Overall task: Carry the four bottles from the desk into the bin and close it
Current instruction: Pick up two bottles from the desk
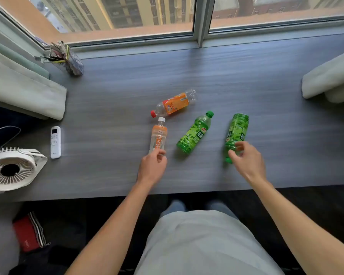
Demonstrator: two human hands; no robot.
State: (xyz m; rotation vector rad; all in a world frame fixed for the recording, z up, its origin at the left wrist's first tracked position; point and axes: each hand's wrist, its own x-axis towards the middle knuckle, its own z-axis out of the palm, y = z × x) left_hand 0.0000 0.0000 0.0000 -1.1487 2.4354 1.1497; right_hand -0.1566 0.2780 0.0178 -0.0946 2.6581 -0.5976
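Note:
Four bottles lie on the grey desk (111,100). A red-capped bottle with an orange label (174,105) lies farthest back. Just in front of it is a clear white-capped bottle with an orange label (158,135). My left hand (152,165) touches its base with the fingertips, fingers still apart. A green bottle with a green cap (195,133) lies in the middle, untouched. Another green bottle (237,130) lies to the right, and my right hand (246,159) curls thumb and fingers around its near end, hiding the neck. No bin is in view.
A white remote (55,142) and a white desk fan (12,169) sit at the left. Further back left stands a mesh pen holder (72,60). Pale curtains (26,90) rest on both ends of the desk. The window runs along the far edge. A red bag (28,233) lies on the floor.

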